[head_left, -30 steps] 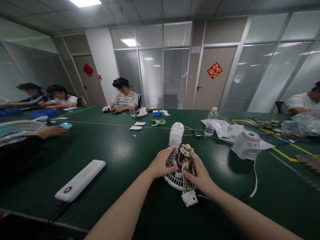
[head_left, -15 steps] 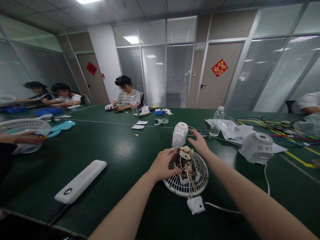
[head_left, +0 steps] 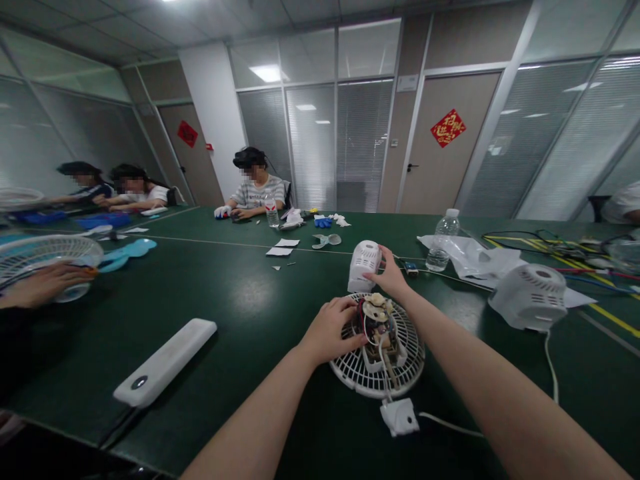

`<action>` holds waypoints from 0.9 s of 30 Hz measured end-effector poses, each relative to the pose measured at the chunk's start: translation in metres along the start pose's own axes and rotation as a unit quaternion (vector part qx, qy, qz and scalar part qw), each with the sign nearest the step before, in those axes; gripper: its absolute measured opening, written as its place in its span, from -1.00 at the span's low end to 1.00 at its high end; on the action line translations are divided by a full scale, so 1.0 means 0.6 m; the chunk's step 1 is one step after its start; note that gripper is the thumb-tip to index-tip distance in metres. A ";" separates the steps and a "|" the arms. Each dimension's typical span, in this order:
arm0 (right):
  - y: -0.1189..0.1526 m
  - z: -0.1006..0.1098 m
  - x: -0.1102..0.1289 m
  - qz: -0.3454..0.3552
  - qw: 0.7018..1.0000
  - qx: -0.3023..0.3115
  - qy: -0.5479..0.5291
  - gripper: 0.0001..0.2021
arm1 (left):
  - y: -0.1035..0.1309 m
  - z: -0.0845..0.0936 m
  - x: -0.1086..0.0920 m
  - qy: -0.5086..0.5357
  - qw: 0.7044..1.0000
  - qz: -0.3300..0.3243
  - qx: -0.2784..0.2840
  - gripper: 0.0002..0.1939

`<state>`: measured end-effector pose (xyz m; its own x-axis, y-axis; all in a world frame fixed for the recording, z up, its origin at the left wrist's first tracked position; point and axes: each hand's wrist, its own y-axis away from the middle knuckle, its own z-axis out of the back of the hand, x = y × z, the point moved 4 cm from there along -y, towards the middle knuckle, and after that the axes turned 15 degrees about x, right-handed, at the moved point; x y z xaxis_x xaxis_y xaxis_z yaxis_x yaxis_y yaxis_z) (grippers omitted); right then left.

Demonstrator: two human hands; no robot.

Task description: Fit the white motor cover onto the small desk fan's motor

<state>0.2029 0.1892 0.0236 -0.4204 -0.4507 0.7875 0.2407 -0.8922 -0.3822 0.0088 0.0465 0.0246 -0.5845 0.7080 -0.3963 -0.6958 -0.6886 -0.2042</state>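
Observation:
A white round fan grille [head_left: 407, 373] lies on the green table with an exposed motor assembly [head_left: 379, 320] on top of it. My left hand [head_left: 333, 331] grips the left side of that assembly, thumb toward the front. Just behind the grille stands a white vented housing [head_left: 363, 267]. Fingers and thumb of my right hand [head_left: 391, 275] close on the right side of this housing. A small white box [head_left: 399, 417] with a cable lies in front of the grille.
Another white housing [head_left: 530, 297] and a water bottle [head_left: 443, 240] stand on the right, by plastic wrapping. A long white device [head_left: 167, 363] lies at left. Beyond it, another person's hand [head_left: 47, 283] is at a white basket-like grille. Several people sit around the table.
My right hand has closed on the upright white housing, which it was only near before. My left hand stays at the motor assembly. The view has shifted slightly.

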 end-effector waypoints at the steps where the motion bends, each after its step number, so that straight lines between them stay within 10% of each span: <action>1: 0.001 0.003 0.004 0.002 1.000 -0.012 -0.006 -0.06 | 0.000 -0.001 0.000 0.000 1.000 -0.003 -0.002 -0.49; 8: 0.049 0.048 0.039 0.000 0.989 -0.128 -0.076 -0.05 | -0.001 -0.006 0.005 0.015 1.000 -0.004 -0.001 -0.54; 17: 0.254 0.063 0.132 -0.049 0.931 -0.134 -0.337 -0.29 | 0.002 -0.003 -0.006 0.032 0.999 -0.012 -0.005 -0.55; 27: 0.300 0.040 0.166 0.063 0.987 -0.060 -0.134 -0.11 | 0.000 -0.023 0.003 0.031 0.999 -0.026 0.000 -0.59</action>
<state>0.2255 -0.0158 0.0448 -0.1433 -0.5481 0.8241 0.1647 -0.8343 -0.5262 0.0134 0.0454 0.0114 -0.5200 0.7318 -0.4406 -0.7248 -0.6510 -0.2257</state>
